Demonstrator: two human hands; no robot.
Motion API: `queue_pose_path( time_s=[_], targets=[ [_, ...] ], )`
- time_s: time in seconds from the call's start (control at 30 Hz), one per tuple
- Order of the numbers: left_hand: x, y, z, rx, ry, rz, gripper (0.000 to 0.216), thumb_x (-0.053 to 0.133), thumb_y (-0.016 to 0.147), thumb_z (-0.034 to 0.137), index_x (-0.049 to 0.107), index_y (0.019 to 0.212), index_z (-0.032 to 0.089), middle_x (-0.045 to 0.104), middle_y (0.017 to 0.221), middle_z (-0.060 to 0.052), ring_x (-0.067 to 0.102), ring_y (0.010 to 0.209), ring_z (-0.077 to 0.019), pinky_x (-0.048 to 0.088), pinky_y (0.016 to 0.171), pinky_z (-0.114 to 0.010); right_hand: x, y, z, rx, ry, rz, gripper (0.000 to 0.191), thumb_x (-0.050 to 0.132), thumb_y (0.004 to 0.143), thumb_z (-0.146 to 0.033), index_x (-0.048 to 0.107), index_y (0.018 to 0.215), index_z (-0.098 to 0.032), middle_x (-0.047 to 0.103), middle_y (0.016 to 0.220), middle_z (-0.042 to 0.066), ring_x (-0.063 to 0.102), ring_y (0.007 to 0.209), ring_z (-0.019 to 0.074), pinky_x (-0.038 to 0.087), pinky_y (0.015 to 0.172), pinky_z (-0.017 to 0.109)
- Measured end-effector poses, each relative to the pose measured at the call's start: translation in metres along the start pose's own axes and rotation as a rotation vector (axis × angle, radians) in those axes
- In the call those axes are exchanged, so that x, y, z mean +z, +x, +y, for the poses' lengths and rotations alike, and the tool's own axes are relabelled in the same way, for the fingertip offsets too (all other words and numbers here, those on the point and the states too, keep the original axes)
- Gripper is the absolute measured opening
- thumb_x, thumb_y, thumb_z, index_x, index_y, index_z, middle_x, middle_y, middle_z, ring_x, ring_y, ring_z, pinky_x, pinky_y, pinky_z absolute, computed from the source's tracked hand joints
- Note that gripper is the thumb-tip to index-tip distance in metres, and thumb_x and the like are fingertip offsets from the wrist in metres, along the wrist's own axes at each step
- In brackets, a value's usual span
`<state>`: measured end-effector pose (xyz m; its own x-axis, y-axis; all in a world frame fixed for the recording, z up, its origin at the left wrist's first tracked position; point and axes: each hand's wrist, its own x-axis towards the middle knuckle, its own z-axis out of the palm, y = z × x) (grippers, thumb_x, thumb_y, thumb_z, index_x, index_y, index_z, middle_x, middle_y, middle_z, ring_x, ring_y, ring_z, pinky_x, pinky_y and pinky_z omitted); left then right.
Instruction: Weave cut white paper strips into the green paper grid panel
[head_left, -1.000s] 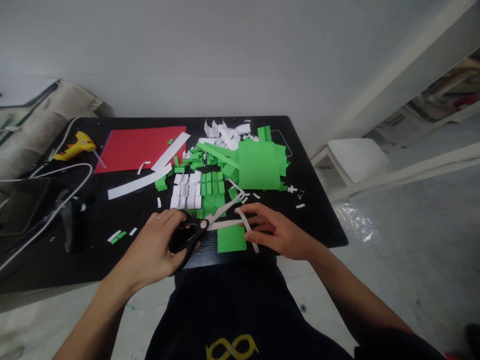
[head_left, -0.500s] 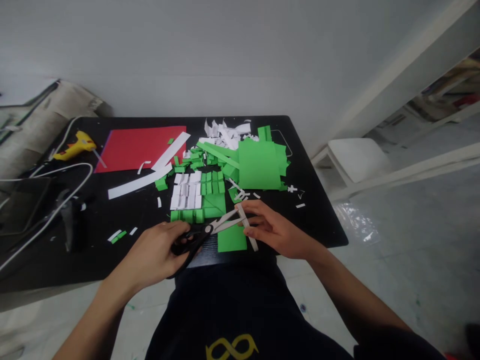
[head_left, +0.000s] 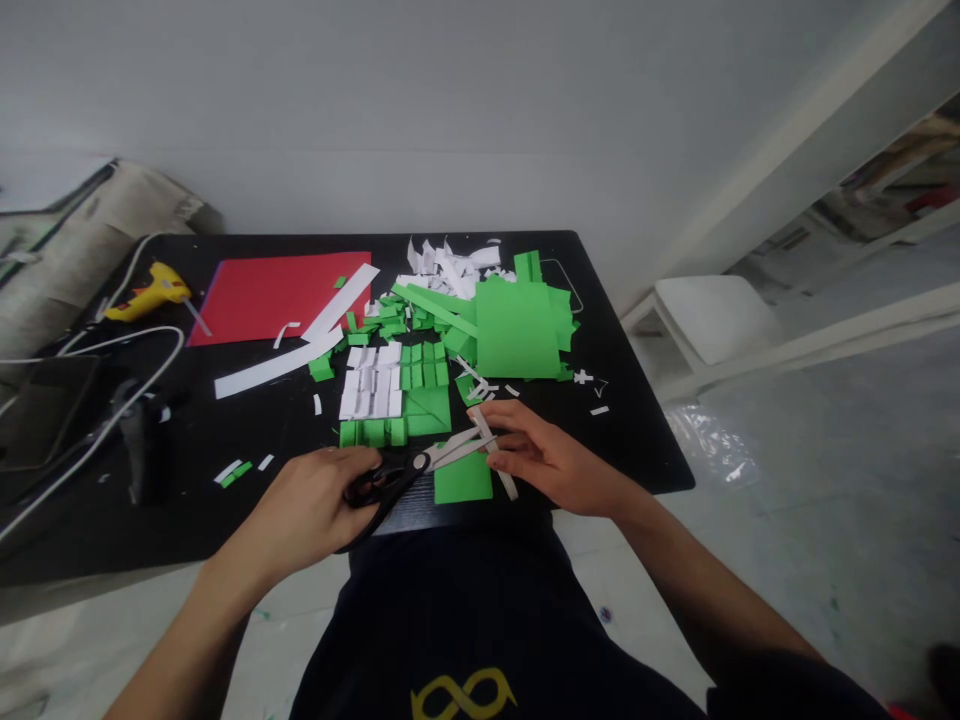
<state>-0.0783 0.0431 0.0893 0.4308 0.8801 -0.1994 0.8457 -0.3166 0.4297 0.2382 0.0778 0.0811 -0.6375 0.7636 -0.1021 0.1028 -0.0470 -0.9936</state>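
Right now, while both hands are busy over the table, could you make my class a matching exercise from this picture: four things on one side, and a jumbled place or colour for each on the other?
Things:
1. scissors
2. glue gun
3. narrow paper strip
4. seat

Places and colours:
A. held in the right hand
B. to the right of the black table, not on it
C. held in the left hand
D. mostly yellow

Right pairs: 1-C, 2-D, 3-A, 4-B
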Motion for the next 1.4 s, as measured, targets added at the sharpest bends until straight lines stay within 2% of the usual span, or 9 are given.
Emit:
queue_pose_path(
  time_s=[0.4, 0.7, 0.97, 1.07, 1.17, 1.23, 1.3, 1.4],
  targets=[
    [-0.001, 0.0, 0.001, -0.032, 0.011, -0.037, 0.012, 0.052, 0.083, 0.032, 0.057, 0.08, 0.021, 0.065, 0.074, -0.004, 0.06, 0.067, -0.0216, 0.037, 0.062, -0.031, 0.001, 0.0, -0.003, 0.024, -0.011, -0.001, 0.048, 0.063, 0.104, -0.036, 0.047, 0.15, -0.036, 0.052, 0.158, 0.009, 0.074, 0.112, 0.0216, 0.06, 0.105, 0.052],
    [-0.003, 0.0, 0.001, -0.045, 0.03, -0.032, 0.012, 0.051, 0.081, 0.031, 0.057, 0.079, 0.021, 0.066, 0.074, -0.004, 0.061, 0.066, -0.0217, 0.037, 0.061, -0.03, 0.002, 0.0, -0.006, 0.043, -0.016, 0.018, 0.049, 0.063, 0.104, -0.035, 0.047, 0.15, -0.035, 0.054, 0.156, 0.009, 0.074, 0.112, 0.023, 0.057, 0.108, 0.057],
    [-0.006, 0.0, 0.001, -0.039, 0.041, -0.028, 0.015, 0.049, 0.083, 0.03, 0.058, 0.074, 0.021, 0.065, 0.068, -0.003, 0.059, 0.061, -0.0195, 0.035, 0.059, -0.03, 0.002, 0.001, -0.003, 0.032, -0.022, -0.008, 0.048, 0.062, 0.105, -0.034, 0.047, 0.151, -0.035, 0.053, 0.154, 0.008, 0.073, 0.111, 0.0209, 0.059, 0.105, 0.051],
    [-0.006, -0.001, 0.001, -0.045, 0.039, -0.057, 0.014, 0.05, 0.082, 0.028, 0.058, 0.073, 0.022, 0.064, 0.066, -0.002, 0.057, 0.059, -0.018, 0.034, 0.059, -0.029, 0.0, 0.0, -0.004, 0.008, -0.016, -0.051, 0.043, 0.061, 0.105, -0.032, 0.051, 0.147, -0.033, 0.055, 0.146, 0.007, 0.07, 0.114, 0.0196, 0.06, 0.102, 0.045],
    [-0.005, -0.001, 0.002, -0.081, 0.029, -0.076, 0.015, 0.05, 0.084, 0.029, 0.058, 0.075, 0.022, 0.066, 0.071, -0.002, 0.06, 0.062, -0.0186, 0.035, 0.061, -0.029, -0.002, -0.002, -0.006, 0.021, 0.004, -0.124, 0.036, 0.059, 0.107, -0.031, 0.052, 0.142, -0.03, 0.062, 0.124, 0.004, 0.069, 0.104, 0.0164, 0.061, 0.092, 0.038],
    [-0.003, 0.0, 0.001, -0.127, 0.045, -0.068, 0.016, 0.05, 0.087, 0.032, 0.061, 0.079, 0.023, 0.068, 0.075, -0.003, 0.062, 0.066, -0.0204, 0.036, 0.063, -0.03, -0.003, -0.004, -0.009, 0.037, 0.029, -0.178, 0.031, 0.059, 0.107, -0.028, 0.052, 0.137, -0.029, 0.064, 0.115, 0.002, 0.069, 0.1, 0.0148, 0.06, 0.091, 0.036],
    [-0.002, -0.002, -0.003, -0.187, 0.08, -0.038, 0.019, 0.052, 0.089, 0.037, 0.063, 0.083, 0.023, 0.07, 0.08, -0.004, 0.064, 0.069, -0.0224, 0.035, 0.063, -0.031, -0.004, -0.007, -0.012, 0.048, 0.049, -0.219, 0.031, 0.061, 0.106, -0.026, 0.052, 0.135, -0.029, 0.063, 0.122, 0.003, 0.07, 0.105, 0.0155, 0.059, 0.095, 0.037],
    [-0.007, -0.009, -0.016, -0.308, 0.117, 0.017, 0.03, 0.053, 0.093, 0.051, 0.062, 0.084, 0.024, 0.071, 0.082, -0.005, 0.064, 0.069, -0.0243, 0.034, 0.062, -0.032, -0.009, -0.013, -0.017, 0.085, 0.015, -0.216, 0.037, 0.063, 0.104, -0.029, 0.049, 0.138, -0.031, 0.056, 0.145, 0.007, 0.069, 0.121, 0.0207, 0.057, 0.103, 0.043]
  ],
)
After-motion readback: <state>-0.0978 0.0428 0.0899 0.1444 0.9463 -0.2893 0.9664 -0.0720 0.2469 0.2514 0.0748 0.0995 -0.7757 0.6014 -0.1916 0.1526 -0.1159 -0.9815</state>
